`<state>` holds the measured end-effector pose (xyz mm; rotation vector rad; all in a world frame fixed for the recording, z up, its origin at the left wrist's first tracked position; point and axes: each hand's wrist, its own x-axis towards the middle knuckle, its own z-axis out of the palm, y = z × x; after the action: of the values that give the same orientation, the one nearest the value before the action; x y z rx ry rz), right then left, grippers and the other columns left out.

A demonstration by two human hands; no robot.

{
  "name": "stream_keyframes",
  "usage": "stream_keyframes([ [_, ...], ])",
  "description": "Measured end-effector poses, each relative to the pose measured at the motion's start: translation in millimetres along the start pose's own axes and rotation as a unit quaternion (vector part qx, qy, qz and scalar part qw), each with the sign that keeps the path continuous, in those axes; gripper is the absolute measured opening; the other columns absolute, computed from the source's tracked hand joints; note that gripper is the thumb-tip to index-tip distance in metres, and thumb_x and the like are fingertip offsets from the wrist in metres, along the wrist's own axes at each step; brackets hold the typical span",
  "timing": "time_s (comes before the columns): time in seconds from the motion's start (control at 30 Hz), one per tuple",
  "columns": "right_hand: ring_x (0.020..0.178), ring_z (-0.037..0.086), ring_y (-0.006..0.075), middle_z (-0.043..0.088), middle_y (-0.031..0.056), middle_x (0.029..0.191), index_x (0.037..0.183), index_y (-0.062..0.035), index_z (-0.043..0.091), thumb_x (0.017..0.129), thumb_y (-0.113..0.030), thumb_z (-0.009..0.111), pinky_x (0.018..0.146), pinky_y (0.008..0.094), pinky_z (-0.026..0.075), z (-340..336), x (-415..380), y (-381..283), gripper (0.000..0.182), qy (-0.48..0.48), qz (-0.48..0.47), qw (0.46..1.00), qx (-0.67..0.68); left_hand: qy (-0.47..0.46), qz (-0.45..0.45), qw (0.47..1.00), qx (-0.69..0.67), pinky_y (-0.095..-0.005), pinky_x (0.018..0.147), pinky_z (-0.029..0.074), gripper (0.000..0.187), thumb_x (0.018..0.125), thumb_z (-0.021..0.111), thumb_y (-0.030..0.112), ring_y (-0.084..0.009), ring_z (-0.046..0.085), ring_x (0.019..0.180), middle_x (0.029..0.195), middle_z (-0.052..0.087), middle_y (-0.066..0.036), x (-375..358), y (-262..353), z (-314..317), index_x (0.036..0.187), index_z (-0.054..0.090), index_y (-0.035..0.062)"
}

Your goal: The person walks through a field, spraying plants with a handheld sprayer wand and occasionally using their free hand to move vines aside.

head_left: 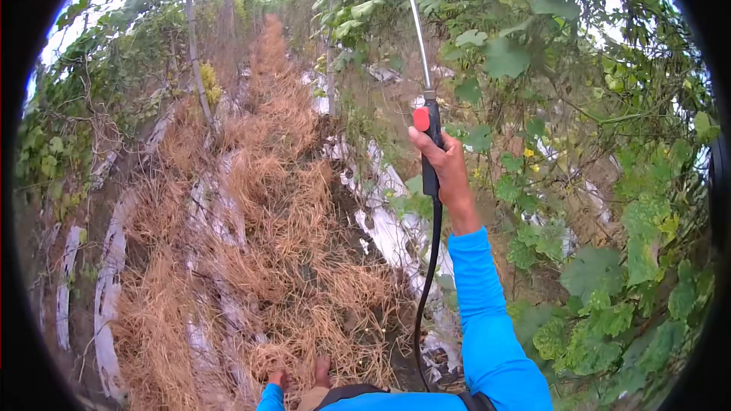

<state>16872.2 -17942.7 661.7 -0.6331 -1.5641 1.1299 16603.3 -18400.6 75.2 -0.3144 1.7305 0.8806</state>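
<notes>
Blue clothing, crossed by a dark strap, occupies the lower edge. The right hand is wrapped around the black handle of a slender metal wand, thumb just below the red button. The wand, right of centre, is cut off above. Its black hose descends out of sight near the body. The left hand, low and indistinct, is well apart; its grip cannot be told. Dry straw lies between vines.
</notes>
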Motion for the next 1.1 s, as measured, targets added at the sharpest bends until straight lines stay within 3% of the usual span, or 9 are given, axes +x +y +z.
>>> stream_keyframes([
  [0.07, 0.055, 0.039, 0.0019, 0.046, -0.0091, 0.061, 0.075, -0.0088, 0.065, 0.078, -0.041, 0.076, 0.049, 0.0218, 0.028, -16.0, -1.2, -17.3, 0.035, 0.012, 0.008, 1.000, 0.005, -0.050, 0.057, 0.997, -0.032, -0.0410, 0.051, 0.049, 0.024, 0.086, 0.052, 0.034, -0.0237, 0.059, 0.058, 0.073, 0.062, -0.007, -17.2, -32.1, 17.7, 0.082, 0.059, 0.0118],
  [0.1, 0.054, 0.039, 0.0022, 0.046, -0.0089, 0.061, 0.075, -0.0087, 0.065, 0.077, -0.043, 0.076, 0.048, 0.0221, 0.028, -20.6, -2.1, -26.0, 0.036, 0.015, -0.002, 1.000, 0.018, -0.040, -0.006, 0.999, -0.020, -0.0403, 0.051, 0.050, 0.024, 0.086, 0.052, 0.034, -0.0237, 0.059, 0.057, 0.073, 0.062, -0.008, -28.0, -36.7, 29.1, 0.085, 0.058, 0.0111],
  [0.37, 0.050, 0.044, 0.0034, 0.046, -0.0061, 0.060, 0.074, -0.0104, 0.061, 0.072, -0.055, 0.076, 0.044, 0.0204, 0.031, -55.2, -47.7, -67.7, 0.047, 0.004, -0.019, 1.000, 0.002, -0.078, 0.037, 0.996, 0.036, -0.0386, 0.050, 0.050, 0.031, 0.090, 0.050, 0.038, -0.0237, 0.061, 0.060, 0.075, 0.063, -0.009, -91.8, -116.0, 61.8, 0.086, 0.058, 0.0085],
  [0.6, 0.051, 0.042, 0.0056, 0.048, -0.0044, 0.059, 0.067, -0.0067, 0.059, 0.075, -0.049, 0.076, 0.046, 0.0250, 0.032, -54.0, -155.4, -79.1, 0.047, 0.086, -0.029, 0.991, -0.095, -0.076, 0.023, 0.996, 0.045, -0.0341, 0.046, 0.047, 0.030, 0.087, 0.054, 0.033, -0.0186, 0.060, 0.057, 0.075, 0.063, -0.006, -72.0, -187.5, 20.6, 0.093, 0.061, 0.0045],
  [0.67, 0.051, 0.039, 0.0053, 0.047, -0.0053, 0.060, 0.068, -0.0073, 0.059, 0.075, -0.048, 0.076, 0.046, 0.0247, 0.031, -40.6, -198.2, -92.7, 0.045, 0.106, -0.034, 0.987, -0.118, -0.139, 0.055, 0.989, 0.005, -0.0327, 0.047, 0.046, 0.029, 0.086, 0.056, 0.034, -0.0182, 0.064, 0.061, 0.076, 0.065, -0.007, -87.5, -211.0, -8.0, 0.093, 0.062, 0.0061],
  [0.8, 0.046, 0.038, 0.0049, 0.045, -0.0051, 0.059, 0.077, -0.0088, 0.055, 0.083, -0.044, 0.070, 0.043, 0.0222, 0.032, -12.8, -282.0, -98.3, 0.039, 0.066, -0.016, 0.996, -0.065, -0.126, 0.087, 0.988, 0.021, -0.0352, 0.049, 0.050, 0.026, 0.085, 0.060, 0.039, -0.0198, 0.060, 0.055, 0.074, 0.067, -0.005, -91.6, -266.0, -53.9, 0.086, 0.066, 0.0140],
  [0.87, 0.043, 0.039, 0.0074, 0.042, -0.0022, 0.058, 0.083, -0.0084, 0.047, 0.085, -0.049, 0.064, 0.039, 0.0234, 0.037, -2.7, -326.1, -110.3, 0.044, -0.119, 0.139, 0.953, 0.241, -0.121, 0.055, 0.991, 0.012, -0.0351, 0.050, 0.051, 0.027, 0.086, 0.060, 0.038, -0.0198, 0.062, 0.057, 0.078, 0.068, -0.007, -88.9, -299.7, -81.4, 0.088, 0.067, 0.0124],
  [0.93, 0.043, 0.039, 0.0093, 0.038, -0.0006, 0.058, 0.085, -0.0082, 0.040, 0.084, -0.055, 0.060, 0.038, 0.0255, 0.038, 28.7, -372.1, -114.6, 0.050, -0.326, 0.149, 0.794, 0.491, -0.113, 0.058, 0.991, 0.039, -0.0356, 0.051, 0.051, 0.027, 0.088, 0.057, 0.035, -0.0211, 0.064, 0.061, 0.081, 0.069, -0.009, -91.0, -347.3, -106.3, 0.093, 0.066, 0.0094],
  [1.1, 0.043, 0.040, 0.0107, 0.040, 0.0006, 0.059, 0.083, -0.0075, 0.040, 0.078, -0.053, 0.067, 0.038, 0.0260, 0.038, 62.0, -437.2, -125.6, 0.053, -0.375, 0.151, 0.768, 0.496, -0.077, 0.063, 0.995, -0.010, -0.0392, 0.045, 0.047, 0.030, 0.086, 0.057, 0.037, -0.0224, 0.062, 0.052, 0.072, 0.066, -0.007, -107.2, -408.2, -129.4, 0.092, 0.068, 0.0098],
])
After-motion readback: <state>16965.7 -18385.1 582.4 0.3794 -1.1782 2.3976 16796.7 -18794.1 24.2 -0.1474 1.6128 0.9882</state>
